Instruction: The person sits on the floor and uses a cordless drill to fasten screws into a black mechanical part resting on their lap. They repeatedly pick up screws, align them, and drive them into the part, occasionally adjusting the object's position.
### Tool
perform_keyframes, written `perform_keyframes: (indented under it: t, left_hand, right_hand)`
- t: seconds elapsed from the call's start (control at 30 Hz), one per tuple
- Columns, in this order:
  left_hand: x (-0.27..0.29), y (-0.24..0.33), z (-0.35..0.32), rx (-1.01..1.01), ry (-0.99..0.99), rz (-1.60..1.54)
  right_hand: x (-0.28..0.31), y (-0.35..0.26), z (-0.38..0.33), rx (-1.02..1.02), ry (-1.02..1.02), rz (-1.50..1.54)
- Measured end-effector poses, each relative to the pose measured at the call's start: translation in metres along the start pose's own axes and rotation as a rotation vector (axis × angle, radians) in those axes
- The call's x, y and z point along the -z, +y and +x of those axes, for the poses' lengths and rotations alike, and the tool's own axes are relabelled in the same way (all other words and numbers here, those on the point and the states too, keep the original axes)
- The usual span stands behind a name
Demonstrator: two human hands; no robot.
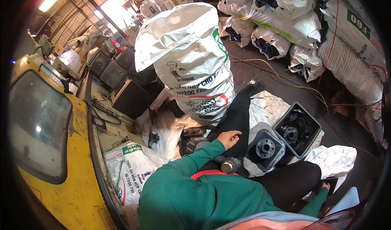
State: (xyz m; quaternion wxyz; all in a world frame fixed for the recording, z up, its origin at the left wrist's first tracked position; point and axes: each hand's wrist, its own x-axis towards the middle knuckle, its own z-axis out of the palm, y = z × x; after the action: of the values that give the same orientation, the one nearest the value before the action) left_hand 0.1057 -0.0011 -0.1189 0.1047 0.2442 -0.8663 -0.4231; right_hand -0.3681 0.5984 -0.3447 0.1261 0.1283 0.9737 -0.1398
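Note:
My left hand (229,139) rests on my black-trousered left leg, its fingers loosely stretched and holding nothing. Beside that leg is a black square part with a round, holed flange (265,148) on top, near pale plastic sheeting. A black crate (308,148) next to it contains several round black parts, one a flange (290,134) with holes. Low at the right, by my bent right knee, my right hand (325,187) is mostly hidden near something dark; its grip cannot be made out. Between my legs lies a worn cylindrical metal piece (229,167).
A tall, open white sack (185,67) stands ahead by my left leg. Full white sacks (281,22) are stacked at the back right. A yellow machine (77,148) lines the left side. Thin hoses (281,77) cross the floor, and a crumpled white sack (334,160) lies at right.

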Motion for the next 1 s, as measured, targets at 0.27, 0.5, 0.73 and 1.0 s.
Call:
perform_keyframes:
  t: [0.27,0.5,0.73,1.0]
  left_hand:
    - [0.002,-0.006,-0.001,0.000,0.003,-0.052]
    - [0.002,-0.012,-0.004,-0.015,0.003,-0.081]
    - [0.003,-0.012,-0.003,-0.040,-0.020,-0.065]
    - [0.003,-0.002,-0.005,-0.028,-0.060,-0.016]
  right_hand:
    - [0.000,0.024,-0.004,-0.382,0.010,1.063]
    - [-0.012,0.056,-0.019,-0.646,-0.024,1.483]
    - [-0.008,0.054,-0.026,-0.816,0.062,1.543]
    - [-0.020,0.079,-0.037,-0.467,-0.036,1.914]
